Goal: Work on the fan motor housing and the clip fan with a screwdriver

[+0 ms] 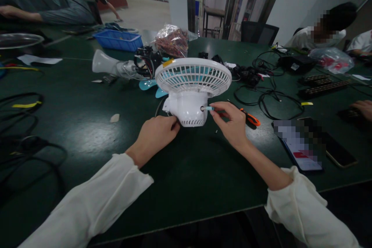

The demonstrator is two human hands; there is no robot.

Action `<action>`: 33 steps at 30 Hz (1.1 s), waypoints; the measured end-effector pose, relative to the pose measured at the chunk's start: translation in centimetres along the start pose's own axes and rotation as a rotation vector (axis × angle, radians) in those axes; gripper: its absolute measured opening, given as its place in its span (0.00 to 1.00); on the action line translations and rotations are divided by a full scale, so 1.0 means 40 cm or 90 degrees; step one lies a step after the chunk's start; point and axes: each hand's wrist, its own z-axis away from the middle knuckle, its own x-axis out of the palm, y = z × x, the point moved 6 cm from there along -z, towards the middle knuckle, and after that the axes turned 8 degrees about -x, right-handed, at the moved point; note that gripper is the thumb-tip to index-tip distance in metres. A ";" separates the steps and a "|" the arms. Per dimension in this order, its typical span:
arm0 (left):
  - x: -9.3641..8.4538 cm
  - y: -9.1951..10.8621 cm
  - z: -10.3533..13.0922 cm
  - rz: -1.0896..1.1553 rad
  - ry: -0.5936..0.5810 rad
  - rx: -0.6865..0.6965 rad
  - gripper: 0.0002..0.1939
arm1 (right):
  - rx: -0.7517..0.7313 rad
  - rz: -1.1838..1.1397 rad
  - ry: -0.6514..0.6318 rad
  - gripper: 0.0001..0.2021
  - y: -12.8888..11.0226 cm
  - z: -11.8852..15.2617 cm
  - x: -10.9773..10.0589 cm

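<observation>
A white electric fan (190,110) rests on the green table, its round slatted grille (200,79) facing away and up and light-blue blades showing through it. My left hand (157,133) is closed at the lower left of the motor housing, against a side bracket; its fingertips are partly hidden. Between the thumb and fingers of my right hand (231,122) is a small light-blue knob (209,108), pinched where it meets a round hole in the housing's right side. A tiny screw (216,131) lies beneath that hand.
Orange-and-black pliers (252,118) lie right of the fan, before two phones (302,145). Behind stand a blue bin (119,40), a white fan base (109,64) and a bag of reddish-brown wire (172,42). Black cables (269,102) spread over the table. Co-workers sit around it.
</observation>
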 end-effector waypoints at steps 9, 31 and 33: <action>-0.003 0.005 0.000 -0.003 -0.006 -0.007 0.21 | 0.036 -0.027 0.008 0.08 0.020 0.004 0.003; -0.002 0.003 0.002 0.002 0.000 0.005 0.20 | 0.120 -0.094 0.022 0.08 0.057 0.015 0.011; -0.001 0.002 0.001 -0.002 0.000 -0.002 0.20 | 0.095 -0.073 0.017 0.09 0.046 0.011 0.006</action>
